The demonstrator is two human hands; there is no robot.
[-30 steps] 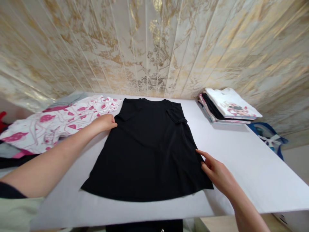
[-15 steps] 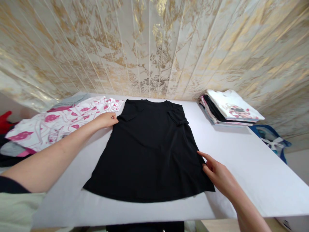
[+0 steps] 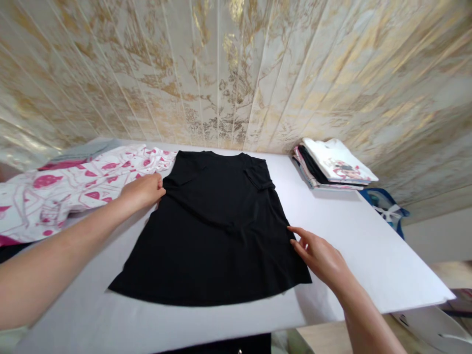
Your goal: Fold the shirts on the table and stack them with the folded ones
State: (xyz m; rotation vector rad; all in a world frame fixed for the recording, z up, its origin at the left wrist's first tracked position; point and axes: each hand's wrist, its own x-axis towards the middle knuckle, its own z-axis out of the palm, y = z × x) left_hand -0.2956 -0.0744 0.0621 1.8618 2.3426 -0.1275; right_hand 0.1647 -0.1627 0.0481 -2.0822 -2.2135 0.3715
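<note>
A black T-shirt [image 3: 214, 231] lies flat on the white table [image 3: 368, 246], neck toward the wall, its right sleeve folded in. My left hand [image 3: 142, 191] pinches the shirt's left edge near the sleeve, fingers closed on the cloth. My right hand [image 3: 319, 255] rests at the shirt's right side seam, fingers stretched out and touching the fabric's edge.
A white and pink patterned garment [image 3: 62, 189] lies spread at the left with grey cloth behind it. A stack of folded shirts [image 3: 332, 169] sits at the back right by the marbled wall. A blue bag [image 3: 385, 209] hangs past the table's right edge.
The view has shifted to the right, so everything sits further left in frame. Both hands stay at the shirt's edges, with my left hand's grip slightly lower on the sleeve.
</note>
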